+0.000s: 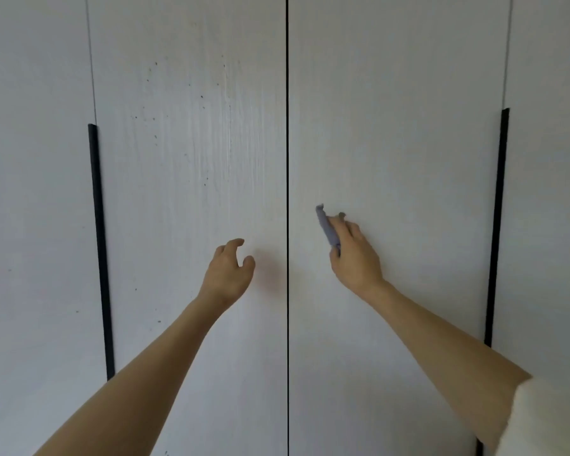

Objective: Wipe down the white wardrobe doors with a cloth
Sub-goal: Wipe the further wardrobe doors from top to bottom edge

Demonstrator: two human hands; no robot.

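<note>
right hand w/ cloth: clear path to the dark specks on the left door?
Probably yes. The right hand grips the cloth by the right door, near the centre gap. The specks sit up and across on the left door. Only the empty left hand is nearby, lower down.

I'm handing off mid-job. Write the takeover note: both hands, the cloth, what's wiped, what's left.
Right hand: grips the bluish cloth against the right door, near the centre gap.
Left hand: holds nothing, fingers loosely curled, in front of the left door; contact unclear.
Done: cannot tell how much is wiped; the left door shows vertical streaks.
Left: dark specks remain on the left door's upper half. The outer panels beyond the black handle strips look untouched, though that is a guess.
</note>
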